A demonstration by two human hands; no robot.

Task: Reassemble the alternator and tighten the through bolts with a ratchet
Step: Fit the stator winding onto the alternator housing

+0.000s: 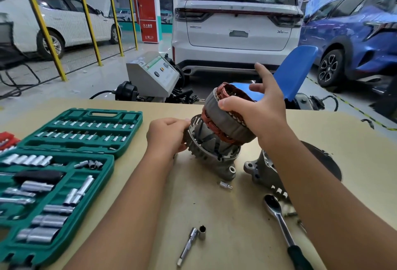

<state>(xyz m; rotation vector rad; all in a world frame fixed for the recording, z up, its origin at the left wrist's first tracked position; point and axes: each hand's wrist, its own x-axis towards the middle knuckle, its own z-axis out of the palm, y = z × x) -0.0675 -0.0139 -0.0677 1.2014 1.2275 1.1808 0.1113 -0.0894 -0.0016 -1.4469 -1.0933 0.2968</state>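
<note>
Left hand: your left hand (pixel 166 135) sat at the left side of the rotor-and-housing assembly (pixel 211 149), fingers curled onto its finned rim, gripping it.
Right hand: your right hand (pixel 257 108) held the stator (pixel 227 115) from its right side; the thumb pressed on the grey outer band, and the index and middle fingers stood raised and spread (the other fingers were hidden behind the ring, so I could not tell how they lay).
Stator: ring with copper windings, tilted, its lower edge meeting the top of the assembly, its upper edge lifted toward the far side of the table.
Assembly: stood upright on the tan table (pixel 214 237), near the middle, a mounting lug facing you.
Second housing half: the other cast cover (pixel 261 173) lay on the table just to the right of the assembly, partly covered by your right forearm.
Ratchet: the ratchet (pixel 279 224) lay on the table near your right forearm, head toward the cover, dark handle running off the lower edge.
Loose bits: a small socket (pixel 226 184) lay just in front of the assembly; an extension bar (pixel 188 246) and a short socket (pixel 202 232) lay nearer to you, side by side.
Socket set: the green case (pixel 64 162) lay open at the left, sockets in their slots.
</note>
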